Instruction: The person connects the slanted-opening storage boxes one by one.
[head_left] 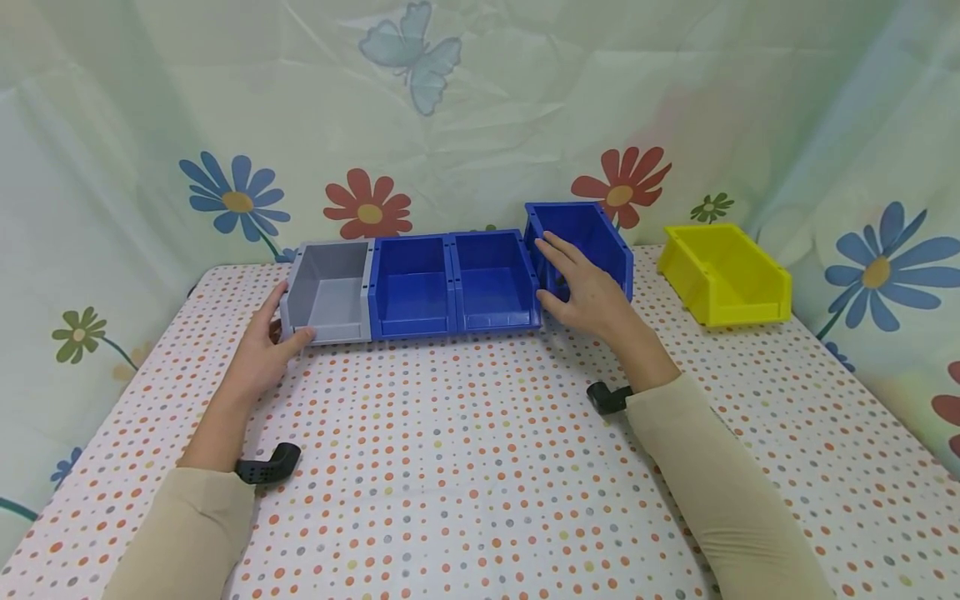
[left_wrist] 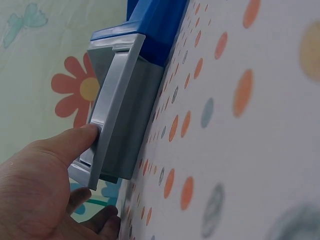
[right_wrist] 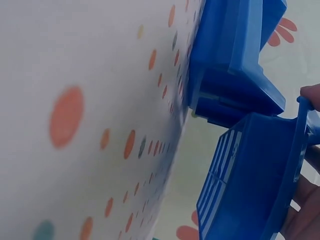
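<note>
At the left end of the row, a grey storage bin stands on the table. My left hand grips its front left corner, thumb over the front lip and index finger along the outer left wall. Two blue storage bins follow side by side to its right. Another blue storage bin is held raised and tilted at the right end, slightly farther back; its ribbed underside shows in the right wrist view. My right hand holds this bin by its rim, partly covering its front left part.
A yellow storage bin stands apart on the right side of the table, which has a dotted cover. Behind it hangs a flowered cloth backdrop, and more cloth closes off both sides.
</note>
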